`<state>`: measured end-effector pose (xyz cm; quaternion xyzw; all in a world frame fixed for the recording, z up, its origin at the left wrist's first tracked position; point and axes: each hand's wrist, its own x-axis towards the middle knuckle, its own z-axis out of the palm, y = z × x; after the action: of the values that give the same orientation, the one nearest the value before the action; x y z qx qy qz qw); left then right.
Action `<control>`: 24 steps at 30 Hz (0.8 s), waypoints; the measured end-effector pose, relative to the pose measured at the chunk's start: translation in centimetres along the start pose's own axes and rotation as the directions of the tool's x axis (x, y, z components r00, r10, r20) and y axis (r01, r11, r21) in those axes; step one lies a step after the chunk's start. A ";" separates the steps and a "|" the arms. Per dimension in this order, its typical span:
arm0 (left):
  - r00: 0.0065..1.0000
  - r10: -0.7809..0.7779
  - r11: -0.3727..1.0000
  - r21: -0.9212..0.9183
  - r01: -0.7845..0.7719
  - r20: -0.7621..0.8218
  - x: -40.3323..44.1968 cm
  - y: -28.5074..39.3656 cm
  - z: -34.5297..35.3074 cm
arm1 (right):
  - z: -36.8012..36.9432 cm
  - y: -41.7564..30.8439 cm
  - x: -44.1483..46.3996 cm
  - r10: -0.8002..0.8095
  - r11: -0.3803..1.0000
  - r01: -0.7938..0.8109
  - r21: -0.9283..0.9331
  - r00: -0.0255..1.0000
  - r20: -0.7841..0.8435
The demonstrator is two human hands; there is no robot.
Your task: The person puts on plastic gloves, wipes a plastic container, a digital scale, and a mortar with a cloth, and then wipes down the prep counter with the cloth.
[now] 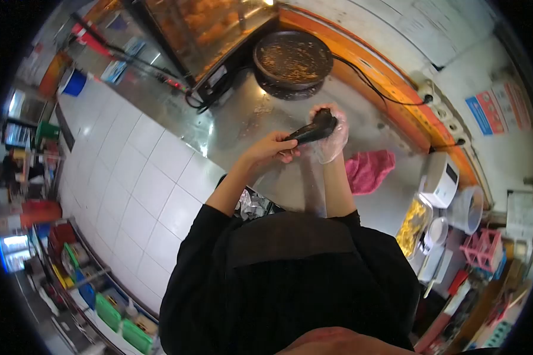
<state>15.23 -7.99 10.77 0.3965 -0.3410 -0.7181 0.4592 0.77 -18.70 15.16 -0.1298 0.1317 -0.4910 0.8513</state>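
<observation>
A dark, curved stone pestle (310, 132) is held between my two hands above the metal counter. My left hand (271, 148) is bare, its fingers closed on the narrow end. My right hand (335, 137) wears a clear plastic glove and wraps round the thick end. Just beyond them sits a round, dark stone mortar (293, 59), with brownish-orange bits spread over its inside. A pink cloth (370, 170) lies crumpled on the counter, to the right of my gloved hand.
A lit glass display case (204, 29) stands behind, left of the mortar. A black cable (379, 97) runs along the orange wall edge to sockets. On the right are a clear container of yellow pieces (413, 225), a white box (441, 179) and a pink basket (482, 249). White floor tiles (142, 189) lie left.
</observation>
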 end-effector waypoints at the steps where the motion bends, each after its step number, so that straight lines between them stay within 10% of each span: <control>1: 1.000 -0.014 1.000 0.013 0.014 0.018 0.2 0.1 0.5 | 0.4 -0.2 0.0 0.029 0.995 -0.027 0.091 0.999 -0.018; 4: 0.998 -0.047 0.975 -0.217 0.055 0.041 0.5 0.5 1.5 | -0.3 -1.3 0.4 0.113 0.987 -0.113 0.116 0.994 0.009; 8: 1.000 -0.021 1.000 -0.008 0.021 0.008 1.4 0.9 2.1 | -0.7 -1.6 0.6 0.079 0.990 -0.084 0.115 0.996 0.045; 11: 0.999 0.027 0.995 0.099 -0.023 -0.033 1.3 0.8 2.2 | -3.4 -3.9 3.5 0.104 0.968 -0.093 -0.234 0.994 0.037; 13: 0.996 0.029 0.988 0.152 -0.015 -0.087 1.1 0.1 2.2 | -3.0 -5.4 4.5 -0.180 0.110 0.093 -0.990 0.981 0.072; 14: 0.992 0.022 0.989 0.147 -0.003 -0.124 1.1 -0.1 2.0 | -3.3 -5.3 3.9 -0.184 0.111 0.089 -0.990 0.981 0.068; 16: 0.987 0.018 0.988 0.152 0.007 -0.160 1.1 0.1 1.9 | 0.8 -4.4 1.0 0.455 -0.704 0.649 -0.287 0.723 0.519; 19: 0.974 0.028 0.982 0.189 0.016 -0.224 0.6 0.0 2.0 | -1.0 -4.6 1.0 0.330 -0.482 0.801 -0.355 0.542 0.773; 21: 0.967 0.059 0.974 0.226 -0.002 -0.247 0.6 -0.2 2.2 | -0.5 -5.6 0.8 0.334 -0.692 0.337 -0.639 0.934 0.131; 23: 0.964 0.058 0.969 0.246 0.008 -0.261 0.5 -0.4 2.2 | -3.2 -5.6 1.3 -0.130 -0.441 0.238 -0.865 0.937 0.323; 24: 0.959 0.046 0.965 0.261 0.030 -0.279 0.4 -0.4 2.1 | -2.9 -5.0 0.8 0.103 -0.724 0.429 -0.541 0.842 0.529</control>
<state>13.15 -7.94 11.25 0.5509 -0.3654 -0.6007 0.4495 -3.87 -22.04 14.13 -0.9123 0.3282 -0.2331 0.0759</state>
